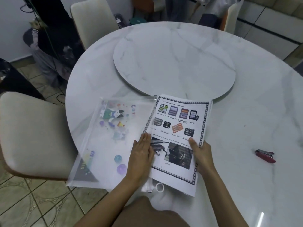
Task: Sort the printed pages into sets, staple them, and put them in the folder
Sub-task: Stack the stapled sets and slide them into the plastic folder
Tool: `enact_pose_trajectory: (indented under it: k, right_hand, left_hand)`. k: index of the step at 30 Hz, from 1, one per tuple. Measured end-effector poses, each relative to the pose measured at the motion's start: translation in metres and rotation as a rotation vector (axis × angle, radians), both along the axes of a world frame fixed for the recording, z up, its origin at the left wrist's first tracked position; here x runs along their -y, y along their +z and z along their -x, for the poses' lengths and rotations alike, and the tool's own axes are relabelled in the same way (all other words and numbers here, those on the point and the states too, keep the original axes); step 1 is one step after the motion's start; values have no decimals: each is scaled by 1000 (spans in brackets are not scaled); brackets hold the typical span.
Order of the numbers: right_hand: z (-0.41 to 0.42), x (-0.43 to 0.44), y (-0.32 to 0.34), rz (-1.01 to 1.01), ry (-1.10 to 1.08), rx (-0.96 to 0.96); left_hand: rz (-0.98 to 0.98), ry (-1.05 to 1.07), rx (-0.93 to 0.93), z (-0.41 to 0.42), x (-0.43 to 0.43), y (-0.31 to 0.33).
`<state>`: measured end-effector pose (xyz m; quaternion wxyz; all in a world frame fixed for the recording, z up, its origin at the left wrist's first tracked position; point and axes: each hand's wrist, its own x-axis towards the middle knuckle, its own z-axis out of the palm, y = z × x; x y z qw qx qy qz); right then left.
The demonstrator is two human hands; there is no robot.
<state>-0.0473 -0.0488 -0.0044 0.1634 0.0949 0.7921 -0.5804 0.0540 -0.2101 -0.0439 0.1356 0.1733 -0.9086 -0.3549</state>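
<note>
Left hand rests on one folder, right hand grips one page stack.

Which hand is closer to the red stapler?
Right. The right hand grips the printed pages by their right edge, the side the red stapler lies on. The left hand rests flat at the folder opening, farther away.

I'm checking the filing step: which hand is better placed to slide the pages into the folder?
Right. The right hand grips the printed pages at their right edge, thumb on top, so it could probably push them leftward; the left hand lies flat at the edge of the folder.
</note>
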Motion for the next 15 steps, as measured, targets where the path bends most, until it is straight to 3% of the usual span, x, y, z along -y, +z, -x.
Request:
enact_pose_trajectory:
  k: [8,15]
  right_hand:
    - [9,-14,1,67,207,68]
    - [9,10,-4,27,313,75]
  left_hand:
    - [22,-22,49,2,-2,2]
    - [55,-221,104,1,-15,-2]
